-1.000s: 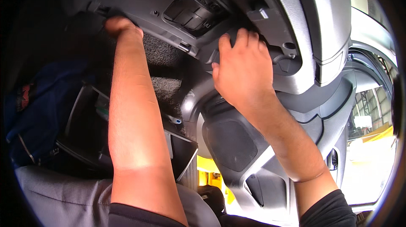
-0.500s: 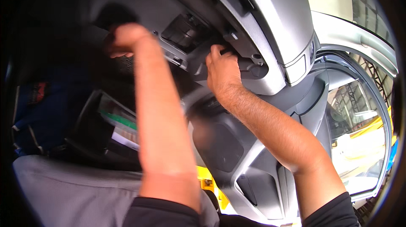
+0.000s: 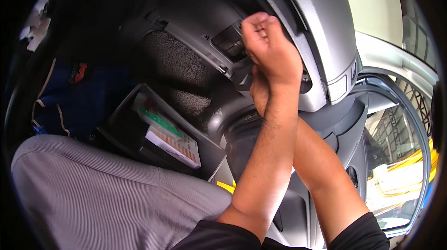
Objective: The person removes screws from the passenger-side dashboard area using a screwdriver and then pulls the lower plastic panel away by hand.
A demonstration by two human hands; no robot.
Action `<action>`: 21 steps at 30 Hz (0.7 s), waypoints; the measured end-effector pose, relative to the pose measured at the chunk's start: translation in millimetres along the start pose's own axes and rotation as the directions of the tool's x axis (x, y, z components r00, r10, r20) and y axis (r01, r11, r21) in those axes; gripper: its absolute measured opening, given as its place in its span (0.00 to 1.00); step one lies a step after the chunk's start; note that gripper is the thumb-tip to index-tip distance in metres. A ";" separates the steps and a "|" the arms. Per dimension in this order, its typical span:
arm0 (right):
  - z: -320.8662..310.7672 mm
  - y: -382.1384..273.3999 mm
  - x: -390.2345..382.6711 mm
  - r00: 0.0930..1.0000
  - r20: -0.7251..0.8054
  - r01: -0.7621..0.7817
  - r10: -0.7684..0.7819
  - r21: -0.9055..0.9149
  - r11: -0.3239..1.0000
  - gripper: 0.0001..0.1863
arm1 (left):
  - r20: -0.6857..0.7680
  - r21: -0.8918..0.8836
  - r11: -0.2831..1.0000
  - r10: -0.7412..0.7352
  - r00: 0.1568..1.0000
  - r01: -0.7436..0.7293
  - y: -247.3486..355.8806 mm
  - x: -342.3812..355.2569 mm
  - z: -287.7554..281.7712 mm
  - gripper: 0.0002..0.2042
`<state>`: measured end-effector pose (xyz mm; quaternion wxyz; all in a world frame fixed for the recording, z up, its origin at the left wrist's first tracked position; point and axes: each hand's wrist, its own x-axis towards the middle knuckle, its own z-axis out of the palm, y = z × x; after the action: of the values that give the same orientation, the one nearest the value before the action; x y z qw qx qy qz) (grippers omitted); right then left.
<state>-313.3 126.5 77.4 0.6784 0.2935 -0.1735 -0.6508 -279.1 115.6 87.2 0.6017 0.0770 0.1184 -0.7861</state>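
Observation:
My left hand [image 3: 272, 47] is raised in front of the open cavity under the dashboard [image 3: 321, 22], its fingers curled in. I cannot make out whether something is between them. Behind my left wrist, my right hand [image 3: 259, 91] reaches up to the cavity's lower right corner; its fingers are hidden, and my forearms overlap. Beside my left hand is a dark rectangular opening [image 3: 228, 43] in the cavity's back panel. A metal-looking latch piece [image 3: 222, 69] sits on the rail along the cavity's lower edge.
A dark open bin [image 3: 122, 105] lies left of my arms, holding a white box [image 3: 170, 145] and a green-edged plastic bag [image 3: 158, 122]. Dark blue cloth [image 3: 65, 94] is further left. My grey-trousered leg [image 3: 107, 189] fills the lower left; the open car door [image 3: 340, 131] stands at right.
My left hand has swung right from the cavity's far left side and now crosses in front of my right hand. My right hand sits slightly lower in the picture. The view has shifted, showing more of the bin.

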 end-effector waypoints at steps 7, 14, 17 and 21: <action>-24.4 -38.4 -30.3 0.841 0.512 -0.010 -0.172 0.334 0.943 0.16 | 0.331 0.161 0.982 -0.153 0.931 0.104 23.0 25.2 -28.2 0.04; -39.7 -45.1 -40.8 0.562 0.596 -0.189 -0.573 0.767 0.613 0.27 | 0.282 0.328 0.927 -0.278 0.918 0.179 36.5 72.8 -58.8 0.21; -44.2 -35.3 -40.5 0.563 0.534 -0.120 -0.631 0.808 0.576 0.32 | 0.434 0.209 0.956 -0.279 0.857 0.206 15.2 76.8 -63.0 0.40; -40.6 -17.2 -50.6 0.651 0.431 -0.216 -0.626 0.895 0.391 0.30 | 0.528 0.101 0.955 -0.288 0.799 0.278 -4.9 86.2 -70.3 0.32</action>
<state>-306.3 183.6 42.9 0.1828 0.3457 -0.7016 -0.5956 -308.1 56.4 -2.5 0.4858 -0.1592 -0.0520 -0.8579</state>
